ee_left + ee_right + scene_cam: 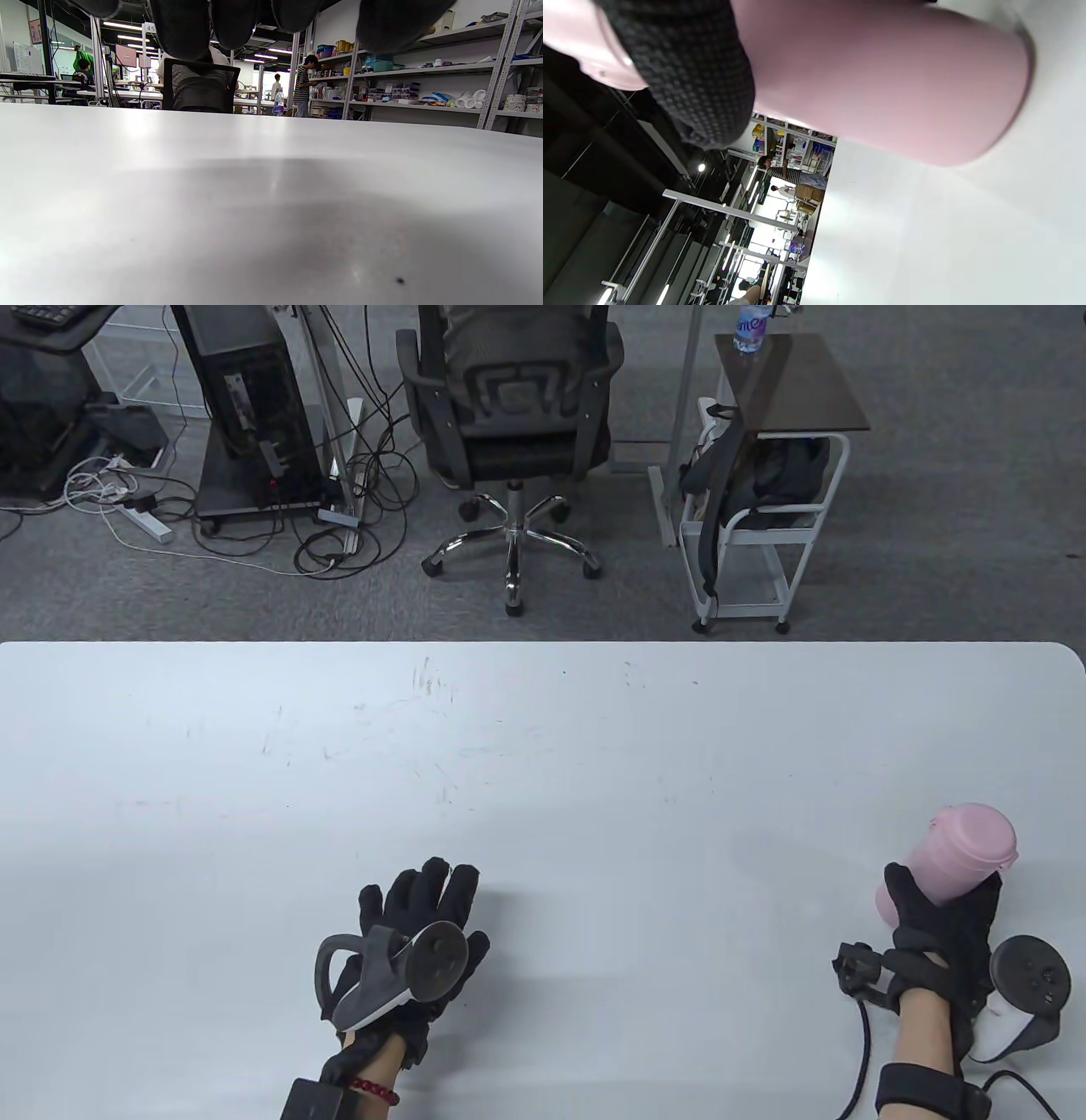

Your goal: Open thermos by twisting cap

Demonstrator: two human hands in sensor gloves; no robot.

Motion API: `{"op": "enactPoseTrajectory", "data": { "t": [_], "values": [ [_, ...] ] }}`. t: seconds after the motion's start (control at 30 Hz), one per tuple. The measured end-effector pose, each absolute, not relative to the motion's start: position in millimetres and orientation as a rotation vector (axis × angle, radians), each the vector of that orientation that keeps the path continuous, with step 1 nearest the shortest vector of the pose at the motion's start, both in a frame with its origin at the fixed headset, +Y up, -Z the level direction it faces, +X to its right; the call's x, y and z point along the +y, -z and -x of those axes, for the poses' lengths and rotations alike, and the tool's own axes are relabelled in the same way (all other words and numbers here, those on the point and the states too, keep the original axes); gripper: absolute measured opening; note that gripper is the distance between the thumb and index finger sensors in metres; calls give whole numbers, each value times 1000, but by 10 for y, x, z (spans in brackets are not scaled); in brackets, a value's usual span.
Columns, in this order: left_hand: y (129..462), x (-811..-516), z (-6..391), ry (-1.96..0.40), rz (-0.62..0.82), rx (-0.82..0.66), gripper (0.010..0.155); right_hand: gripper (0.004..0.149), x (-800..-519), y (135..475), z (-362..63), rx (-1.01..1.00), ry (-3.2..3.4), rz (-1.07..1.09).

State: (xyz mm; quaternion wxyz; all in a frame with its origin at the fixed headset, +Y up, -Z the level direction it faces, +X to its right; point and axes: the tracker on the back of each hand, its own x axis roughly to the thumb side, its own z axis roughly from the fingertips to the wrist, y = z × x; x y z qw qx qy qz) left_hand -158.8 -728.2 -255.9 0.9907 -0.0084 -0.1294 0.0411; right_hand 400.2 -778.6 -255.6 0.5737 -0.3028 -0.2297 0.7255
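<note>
The pink cylindrical plastic thermos (967,857) stands at the white table's (543,780) near right corner, its pink cap (976,830) on. The right hand (946,937) grips its body; the left hand (416,933), fingers spread, hovers well left. Twisting hasn't begun.

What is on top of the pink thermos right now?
The pink thermos has its matching pink cap on top. The gloved right hand grips the body below. Inside is hidden.
</note>
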Motion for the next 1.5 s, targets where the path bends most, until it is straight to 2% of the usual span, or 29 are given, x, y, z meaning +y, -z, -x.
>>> {"op": "enactPoseTrajectory", "data": {
  "t": [0.13, 0.27, 0.4, 0.57, 0.7, 0.9, 1.03, 1.1, 1.2, 1.3, 1.43, 1.47, 1.5],
  "values": [
    [2565, -7291, 1583, -82, 33, -261, 77, 83, -7814, 2577, -4034, -536, -1651, 690],
    [2567, -7297, 1580, -81, 46, -260, 77, 87, -7815, 2563, -4034, -577, -1660, 706],
    [2570, -7294, 1582, -83, 49, -260, 77, 88, -7753, 2587, -3977, -627, -1661, 600],
    [2572, -7299, 1587, -93, 49, -258, 77, 87, -7427, 2648, -3731, -707, -1730, 346],
    [2575, -7306, 1569, -83, 62, -266, 76, 84, -7139, 2616, -3366, -713, -1758, 50],
    [2562, -7276, 1545, -84, 54, -282, 76, 84, -6923, 2523, -2681, -560, -1735, -322],
    [2507, -7186, 1516, -122, 0, -314, 76, 84, -6937, 2492, -2172, -373, -1706, -564],
    [2462, -7102, 1487, -188, -43, -343, 75, 84, -6974, 2464, -1974, -295, -1679, -648],
    [2330, -6928, 1421, -457, -113, -454, 77, 84, -7091, 2411, -1652, -123, -1606, -721],
    [2206, -6763, 1341, -805, -120, -646, 85, 84, -7243, 2346, -1375, 34, -1562, -773],
    [2104, -6674, 1268, -1022, -104, -760, 97, 84, -7363, 2282, -1111, 155, -1654, -899],
    [2096, -6665, 1258, -1040, -89, -787, 94, 84, -7390, 2269, -1066, 182, -1674, -914],
    [2092, -6652, 1245, -1052, -77, -810, 86, 84, -7413, 2257, -1040, 196, -1676, -899]
  ]
}}
